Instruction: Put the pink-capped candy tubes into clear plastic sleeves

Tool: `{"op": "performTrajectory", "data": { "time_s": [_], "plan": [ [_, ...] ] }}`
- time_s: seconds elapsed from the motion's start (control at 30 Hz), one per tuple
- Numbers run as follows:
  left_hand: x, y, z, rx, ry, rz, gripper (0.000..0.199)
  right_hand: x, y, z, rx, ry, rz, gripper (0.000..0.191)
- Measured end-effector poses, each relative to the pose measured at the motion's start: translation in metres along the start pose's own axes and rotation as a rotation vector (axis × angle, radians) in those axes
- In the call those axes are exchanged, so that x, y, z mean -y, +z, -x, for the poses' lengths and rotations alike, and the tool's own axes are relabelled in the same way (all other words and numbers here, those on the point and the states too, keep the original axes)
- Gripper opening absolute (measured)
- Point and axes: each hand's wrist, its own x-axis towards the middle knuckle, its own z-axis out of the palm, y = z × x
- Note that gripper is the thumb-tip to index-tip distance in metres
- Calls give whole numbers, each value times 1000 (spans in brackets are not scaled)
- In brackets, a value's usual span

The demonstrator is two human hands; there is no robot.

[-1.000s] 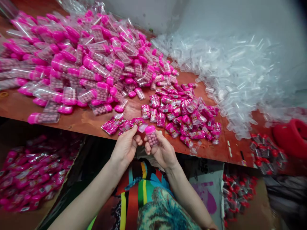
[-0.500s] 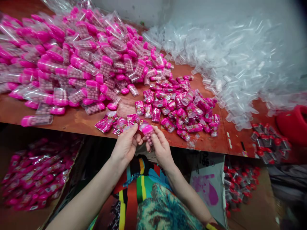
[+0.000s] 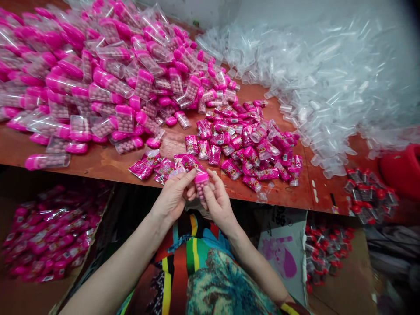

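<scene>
A small clear candy container (image 3: pixel 201 180) with a pink cap and pink balls inside is held upright between my two hands, above the table's front edge. My right hand (image 3: pixel 218 202) is closed around its right side and lower end, thumb across the front. My left hand (image 3: pixel 173 194) is closed too, its thumb and forefinger pinched against the left side by the cap; its other fingers are partly hidden. Just beyond my fingers lie flat printed pink wrappers (image 3: pixel 144 164). A heap of wrapped pink packs (image 3: pixel 249 151) lies to the right of them.
A big pile of pink-capped candy containers (image 3: pixel 108 83) covers the table (image 3: pixel 98 164) at left. Clear empty tubes (image 3: pixel 315 96) are heaped at right, near a red tub (image 3: pixel 402 168) and small red-capped containers (image 3: pixel 370 197). Below left, a box holds wrapped pink packs (image 3: pixel 52 236).
My left hand's thumb and forefinger have moved right, onto the side of the candy container. The container has turned more upright in my right hand. The view has shifted slightly.
</scene>
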Motion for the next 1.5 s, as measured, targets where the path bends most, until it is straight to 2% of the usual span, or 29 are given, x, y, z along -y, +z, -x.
{"op": "performTrajectory", "data": {
  "time_s": [0.1, 0.17, 0.37, 0.53, 0.67, 0.73, 0.83, 0.93, 1.1, 1.27, 1.4, 1.5],
  "plan": [
    [1, -1, -1, 13, -41, 3, 33, -4, -1, 3, -4, -96, 206, 55],
    [2, -2, -2, 9, -68, 11, 33, -4, -2, 2, -5, -107, 243, 55],
    [5, -2, 0, 46, -121, -1, 31, 0, 4, -3, -4, 74, -73, 48],
    [8, 0, 5, -26, -87, -23, 29, -7, 5, 0, -83, -67, 106, 48],
    [3, -3, 3, -82, -54, 26, 29, -7, 0, 4, 81, 10, 66, 47],
    [1, -3, 3, -67, -64, 32, 30, -7, -1, 4, 106, 49, 17, 46],
    [4, 0, 5, -31, -111, 4, 31, -8, 2, 0, 31, 57, -105, 43],
    [10, 3, 10, -56, -104, -70, 32, -11, 4, -6, -8, 67, -193, 42],
    [19, 4, 14, -35, -83, -201, 33, -11, -2, -9, -3, 35, -126, 41],
    [28, 4, 9, -48, -2, -264, 36, -18, -13, -13, -61, 46, -81, 33],
    [35, 3, 6, -75, 21, -284, 36, -26, -13, -16, -61, 75, -162, 29],
    [35, 5, 7, -83, 51, -322, 36, -22, -14, -19, -82, 94, -171, 27]
  ]
}}
